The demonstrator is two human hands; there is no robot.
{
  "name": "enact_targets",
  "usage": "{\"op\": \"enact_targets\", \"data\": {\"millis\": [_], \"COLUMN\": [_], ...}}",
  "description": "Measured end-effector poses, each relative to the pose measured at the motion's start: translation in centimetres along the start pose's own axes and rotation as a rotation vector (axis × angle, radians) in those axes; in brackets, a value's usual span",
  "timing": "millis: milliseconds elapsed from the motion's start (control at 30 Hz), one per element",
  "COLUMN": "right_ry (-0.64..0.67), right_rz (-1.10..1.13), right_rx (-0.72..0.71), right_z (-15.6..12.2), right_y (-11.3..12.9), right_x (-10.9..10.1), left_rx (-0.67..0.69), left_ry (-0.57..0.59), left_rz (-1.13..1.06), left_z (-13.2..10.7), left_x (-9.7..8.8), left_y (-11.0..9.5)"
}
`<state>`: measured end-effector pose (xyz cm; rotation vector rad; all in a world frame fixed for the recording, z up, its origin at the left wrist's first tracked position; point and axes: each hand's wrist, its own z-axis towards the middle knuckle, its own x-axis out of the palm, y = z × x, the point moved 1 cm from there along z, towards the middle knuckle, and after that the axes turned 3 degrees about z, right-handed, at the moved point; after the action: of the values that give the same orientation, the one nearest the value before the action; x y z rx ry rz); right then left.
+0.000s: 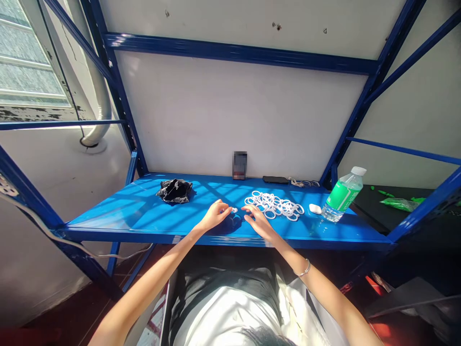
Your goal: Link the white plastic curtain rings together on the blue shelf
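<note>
My left hand [216, 215] is over the front middle of the blue tabletop [216, 185], thumb and forefinger pinched on a small whitish piece [234, 210]. What kind of piece this is I cannot make out. Just right of it, my right hand [257, 221] has its fingers bent but apart, with nothing visible in them. A loose heap of white rings [275, 204] lies close beyond the right hand. Farther left is a crumpled black plastic bag [175, 191].
At the right end stand a water bottle [344, 194] with a green label and a small white case [315, 209]. A dark upright device [239, 166] leans by the wall; a black phone-like slab [275, 179] and cables [304, 182] lie beside it. Blue posts [360, 105] frame the table.
</note>
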<state>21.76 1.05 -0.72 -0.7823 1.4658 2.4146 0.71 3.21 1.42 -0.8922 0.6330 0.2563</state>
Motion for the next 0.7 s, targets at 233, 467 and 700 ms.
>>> {"op": "enact_targets", "data": {"millis": [233,467,700], "right_ry": [0.005,0.017,0.001], "right_rz": [-0.619,-0.637,-0.550], "right_rx": [-0.035,-0.028,-0.234], "right_z": [0.1,0.1,0.0], "right_y": [-1.1,-0.9,-0.8], "right_x": [-1.1,-0.7,-0.7], "left_rx": [0.036,0.087,-0.036], "left_ry": [0.028,0.052,0.007], "left_rz": [0.376,0.594,0.722], "left_z": [0.1,0.0,-0.2], "left_x": [-1.3,-0.4,-0.3], "left_y": [3.0,3.5,3.9]}}
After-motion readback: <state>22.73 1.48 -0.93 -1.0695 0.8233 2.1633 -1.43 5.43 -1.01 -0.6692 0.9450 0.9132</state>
